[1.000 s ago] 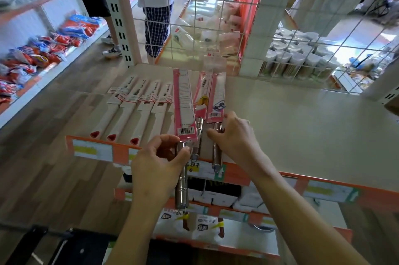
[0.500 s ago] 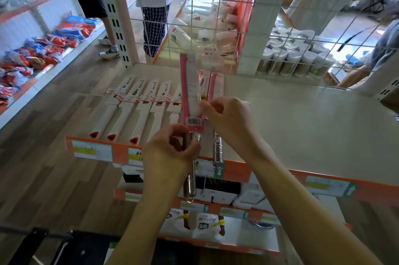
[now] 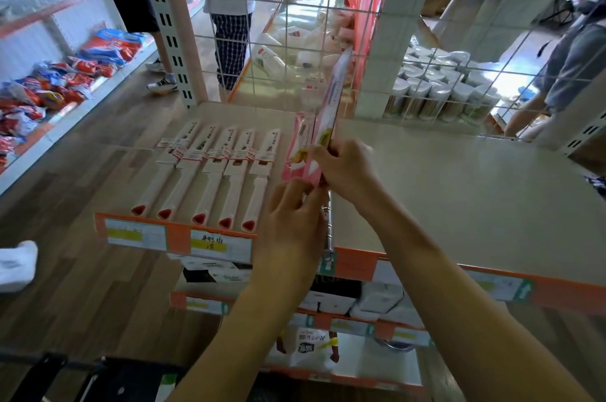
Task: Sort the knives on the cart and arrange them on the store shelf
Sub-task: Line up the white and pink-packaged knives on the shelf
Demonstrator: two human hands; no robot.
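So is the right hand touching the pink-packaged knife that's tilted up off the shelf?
Touching. The head view shows the right hand's fingers pinching the tilted pink-packaged knife at its lower edge, with no gap visible.

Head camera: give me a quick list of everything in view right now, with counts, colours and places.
white knives: five, white with red handle tips, in a row on the shelf's left part
pink-packaged knives: at least two, pink card with steel handles, held upright over the shelf
shelf: one, beige with orange front edge, centre
wire grid: one, white, behind the shelf
snack packets: many, red and blue, far-left low shelf
white containers: many, behind the grid
bystanders: two pairs of legs, top left
left hand: at the knife handles
right hand: fingers on the pink card
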